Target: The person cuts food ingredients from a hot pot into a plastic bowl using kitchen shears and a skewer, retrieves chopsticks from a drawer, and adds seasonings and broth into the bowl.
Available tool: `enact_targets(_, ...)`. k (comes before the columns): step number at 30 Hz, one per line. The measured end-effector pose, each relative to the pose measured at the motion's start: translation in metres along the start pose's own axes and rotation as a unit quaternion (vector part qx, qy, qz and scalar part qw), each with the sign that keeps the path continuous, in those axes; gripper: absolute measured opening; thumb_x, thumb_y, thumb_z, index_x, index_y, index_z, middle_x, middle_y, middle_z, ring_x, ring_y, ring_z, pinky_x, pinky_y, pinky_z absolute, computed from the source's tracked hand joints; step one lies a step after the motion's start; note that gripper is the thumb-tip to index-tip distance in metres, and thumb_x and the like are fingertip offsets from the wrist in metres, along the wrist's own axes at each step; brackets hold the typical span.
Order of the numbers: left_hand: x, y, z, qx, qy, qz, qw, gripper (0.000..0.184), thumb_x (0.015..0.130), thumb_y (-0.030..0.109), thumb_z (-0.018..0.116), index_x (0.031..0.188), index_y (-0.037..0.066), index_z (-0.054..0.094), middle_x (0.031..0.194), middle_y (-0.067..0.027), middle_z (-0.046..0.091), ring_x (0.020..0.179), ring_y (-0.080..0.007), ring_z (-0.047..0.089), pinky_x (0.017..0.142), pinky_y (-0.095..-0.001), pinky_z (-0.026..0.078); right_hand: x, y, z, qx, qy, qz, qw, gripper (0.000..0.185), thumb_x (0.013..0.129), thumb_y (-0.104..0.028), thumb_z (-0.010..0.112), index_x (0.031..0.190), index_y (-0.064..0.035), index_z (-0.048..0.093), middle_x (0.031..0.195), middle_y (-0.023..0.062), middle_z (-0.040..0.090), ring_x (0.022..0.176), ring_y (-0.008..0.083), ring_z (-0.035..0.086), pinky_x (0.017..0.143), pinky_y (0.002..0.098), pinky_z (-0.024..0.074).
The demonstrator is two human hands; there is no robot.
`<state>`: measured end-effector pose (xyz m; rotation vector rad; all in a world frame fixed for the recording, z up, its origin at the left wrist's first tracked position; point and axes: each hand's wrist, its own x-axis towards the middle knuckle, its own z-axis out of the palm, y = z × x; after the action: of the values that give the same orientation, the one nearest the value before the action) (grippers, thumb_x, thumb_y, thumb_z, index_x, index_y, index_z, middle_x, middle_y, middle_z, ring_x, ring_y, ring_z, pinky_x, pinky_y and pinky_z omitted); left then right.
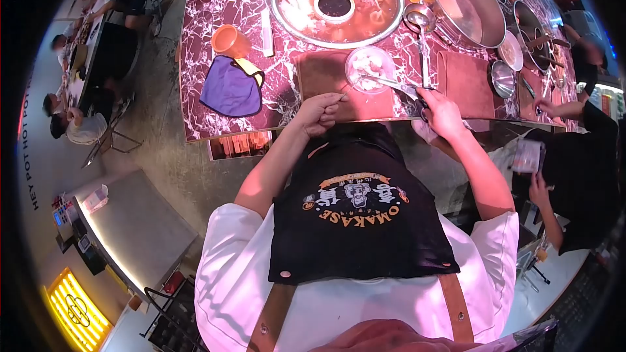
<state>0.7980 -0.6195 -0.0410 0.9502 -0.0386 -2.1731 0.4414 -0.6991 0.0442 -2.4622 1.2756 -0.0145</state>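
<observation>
My right hand [442, 112] is closed around the dark handles of metal scissors [394, 85]. Their blades point left over a clear bowl [392, 58] with pale food pieces [368, 65] inside. My left hand [321, 114] is closed at the table's front edge, left of the bowl, with thumb and forefinger pinched. Anything between those fingers is too small to make out. Beneath the bowl lies a brown placemat [319, 78]. A ladle [425, 52] rests to the right, its handle toward me.
Behind the bowl stands a wide pan [277, 23] of broth and meat, with two sauce bowls in it. A large steel pot [493, 39] is at right. An orange cup [229, 42] and purple cloth [229, 90] lie left. A person in black [580, 163] works at right.
</observation>
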Motion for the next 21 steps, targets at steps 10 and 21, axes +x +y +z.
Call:
enact_targets(10,0.014,-0.015,0.011,0.203,0.056,0.085,0.974,0.020,0.105,0.024,0.055,0.109,0.006,0.065,0.062,0.0062,0.045,0.045,-0.0036,0.033,0.040,-0.0202,0.023,-0.009,-0.045,-0.048,-0.039,-0.039,0.101,0.993,0.061,0.076,-0.022,0.076,0.130,-0.0079,0.051,0.113,0.0201,0.063,0.106,0.0411,0.063,0.090,0.0499,0.0520)
enact_targets(21,0.018,-0.024,0.012,0.143,0.052,0.083,0.985,0.018,0.104,0.020,0.053,0.103,0.008,0.067,0.062,0.0057,0.045,0.047,-0.0042,0.035,0.041,-0.0206,0.024,-0.026,-0.030,-0.046,0.023,-0.078,0.143,0.986,0.056,0.078,-0.015,0.071,0.130,-0.0084,0.052,0.103,0.0228,0.068,0.099,0.0422,0.066,0.086,0.0519,0.0522)
